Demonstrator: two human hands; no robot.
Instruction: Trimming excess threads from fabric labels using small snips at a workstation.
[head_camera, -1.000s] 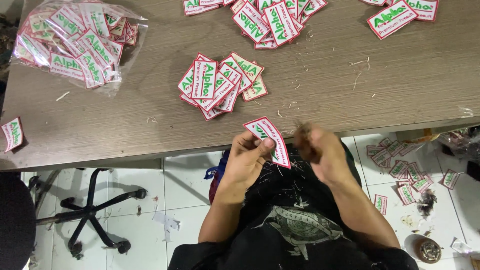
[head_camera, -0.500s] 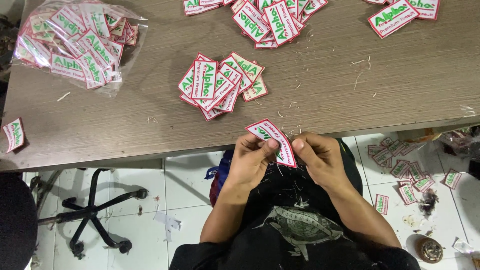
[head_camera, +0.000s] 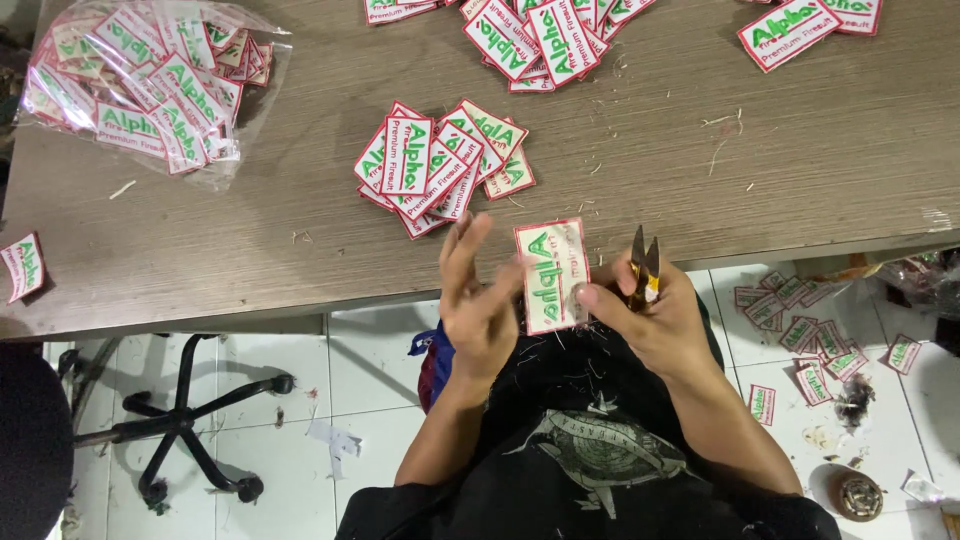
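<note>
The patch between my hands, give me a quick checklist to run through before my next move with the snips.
1. Patch gripped: ok, right hand thumb pins its lower edge.
2. Left hand on patch: not ok, fingers spread open beside it.
3. Thread snips in right hand: ok, blades point up toward the table.
4. Blades clear of fingers: ok.
5. Loose threads on patch: cannot tell.

The person is wearing a black short-sleeved shirt (head_camera: 600, 470) that is showing a grey-white printed graphic, oval with a winged outline, across the chest. The forearms are showing bare below the sleeves. The left hand (head_camera: 480, 305) and right hand (head_camera: 665, 320) are wearing no gloves, rings or wristbands.
</note>
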